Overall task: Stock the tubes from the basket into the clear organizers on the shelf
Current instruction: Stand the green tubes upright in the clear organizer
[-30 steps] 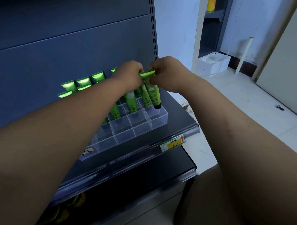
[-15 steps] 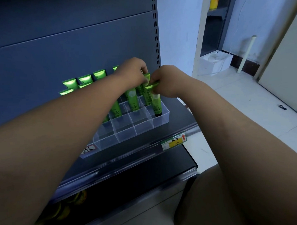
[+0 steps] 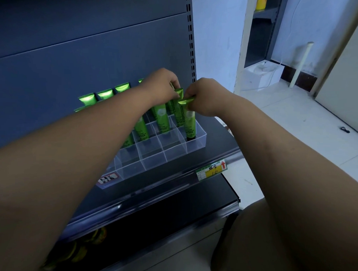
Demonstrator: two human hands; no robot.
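Tube [image 3: 190,122] lower than before, cap-down in organizer [image 3: 174,153], beneath right hand [image 3: 205,98]

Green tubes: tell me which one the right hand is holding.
The tube at the right end of the clear organizer, black cap down. The right hand pinches its crimped top; the rest stand farther left or behind it.

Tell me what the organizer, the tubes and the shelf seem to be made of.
The organizer looks like clear rigid plastic, perhaps acrylic: the shelf shows through its glossy walls. The tubes look like soft plastic or foil laminate: green, metallic sheen on the crimped ends. The shelf seems dark painted metal, matt; hard to be sure.
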